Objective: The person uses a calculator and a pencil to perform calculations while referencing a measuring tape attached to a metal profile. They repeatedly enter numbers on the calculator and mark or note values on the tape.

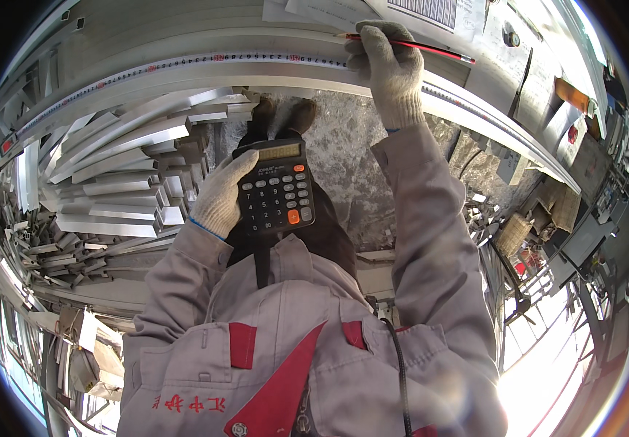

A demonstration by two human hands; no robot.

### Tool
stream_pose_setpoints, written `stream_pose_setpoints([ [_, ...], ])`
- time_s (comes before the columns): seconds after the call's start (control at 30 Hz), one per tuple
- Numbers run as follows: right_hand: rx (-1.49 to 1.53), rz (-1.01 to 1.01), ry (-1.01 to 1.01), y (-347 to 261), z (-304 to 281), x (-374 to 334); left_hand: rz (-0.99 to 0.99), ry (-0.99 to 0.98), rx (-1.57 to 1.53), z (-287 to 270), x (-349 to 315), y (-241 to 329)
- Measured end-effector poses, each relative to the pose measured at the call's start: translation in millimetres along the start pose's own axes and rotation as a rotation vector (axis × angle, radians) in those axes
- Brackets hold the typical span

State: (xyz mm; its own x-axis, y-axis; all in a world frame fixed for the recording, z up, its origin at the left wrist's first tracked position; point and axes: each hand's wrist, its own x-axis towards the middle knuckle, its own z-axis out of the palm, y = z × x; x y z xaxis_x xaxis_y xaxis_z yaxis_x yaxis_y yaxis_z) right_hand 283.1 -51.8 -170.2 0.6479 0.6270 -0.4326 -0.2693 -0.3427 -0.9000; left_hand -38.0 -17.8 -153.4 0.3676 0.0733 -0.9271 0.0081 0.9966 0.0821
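Observation:
My left hand (220,195), in a pale knit glove, grips a black calculator (277,191) by its left side, with the thumb along the upper left edge. Grey and orange keys face up below its small display. Over the far bench, my gloved right hand (391,73) is closed round a red and black pencil (442,52). The sharpened tip points left and the other end sticks out to the right. Beneath that hand, a measuring tape (245,57) runs along a long metal bar (314,74), and the hand hides part of its scale.
Cut metal profiles (121,164) lie stacked at the left, with smaller offcuts (67,255) nearby. Papers (431,16) rest on the bench's far side, and an orange-brown object (575,96) sits at the right. Cardboard boxes (515,234) stand lower right. My shoes (296,116) show below the bench edge.

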Motion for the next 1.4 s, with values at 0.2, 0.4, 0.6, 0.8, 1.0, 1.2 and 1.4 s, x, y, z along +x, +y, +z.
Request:
stream_pose_setpoints([
  [0.2, 0.039, 0.000, 0.028, -3, 0, 4, 0.058, -0.008, 0.029, 9, -17, 7],
  [0.4, 0.103, 0.019, 0.000, -7, -1, 5, 0.070, -0.028, 0.040, 10, -32, 14],
  [0.6, 0.095, -0.019, 0.010, -15, -4, -5, 0.088, -0.024, 0.030, 13, -46, 18],
  [0.8, 0.178, -0.033, 0.081, -22, -17, -44, 0.065, -0.036, -0.006, 12, -50, 20],
  [1.0, 0.183, 0.058, 0.177, -6, -34, -116, -0.010, -0.125, -0.069, 2, -45, 19],
  [1.2, 0.167, 0.273, 0.175, 8, -35, -194, -0.080, -0.183, -0.094, 11, -56, 19],
  [1.4, 0.349, 0.464, 0.078, 17, -7, -246, -0.126, -0.132, -0.075, 32, -67, 17],
])
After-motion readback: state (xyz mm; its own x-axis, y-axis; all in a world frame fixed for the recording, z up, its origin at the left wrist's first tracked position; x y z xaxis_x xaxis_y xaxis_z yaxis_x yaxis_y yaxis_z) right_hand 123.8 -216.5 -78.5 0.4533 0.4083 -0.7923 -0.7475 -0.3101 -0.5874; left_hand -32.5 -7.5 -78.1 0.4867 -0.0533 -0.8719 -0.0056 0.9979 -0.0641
